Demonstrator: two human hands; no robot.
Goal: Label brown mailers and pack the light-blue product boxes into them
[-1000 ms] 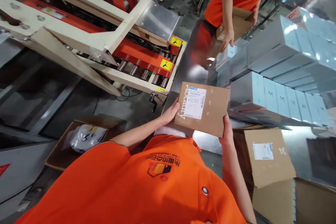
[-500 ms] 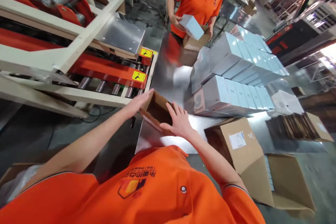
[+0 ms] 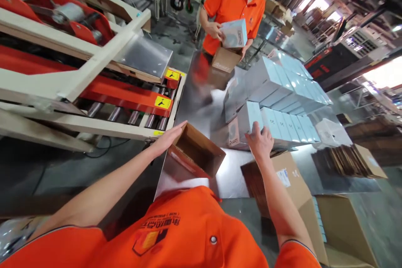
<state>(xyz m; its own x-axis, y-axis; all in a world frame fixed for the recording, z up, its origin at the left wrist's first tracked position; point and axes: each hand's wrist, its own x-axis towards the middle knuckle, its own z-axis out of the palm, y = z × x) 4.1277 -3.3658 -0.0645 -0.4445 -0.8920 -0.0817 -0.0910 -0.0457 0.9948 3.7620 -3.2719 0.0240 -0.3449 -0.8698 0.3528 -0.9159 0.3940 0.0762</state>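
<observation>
An open brown cardboard box (image 3: 197,150) with nothing visible inside sits before me on the metal table. Against its left side lies my left hand (image 3: 171,137), flat with fingers stretched out. To the right, my right hand (image 3: 261,141) grips the near edge of a light-blue carton (image 3: 249,115) at the left end of the front row. A narrow gap parts that carton from its neighbours. More light-blue cartons (image 3: 290,127) stand in rows and layers beside and behind it.
Across the metal table (image 3: 234,176), a co-worker (image 3: 234,12) holds a light-blue carton over a brown box. A roller conveyor (image 3: 125,113) runs at left. Folded cardboard (image 3: 345,161) and a large open carton (image 3: 345,226) are at right.
My right hand has left the brown box and moved right onto a light-blue carton, which has shifted away from its row. My left hand stays at the box. The co-worker's carton has turned.
</observation>
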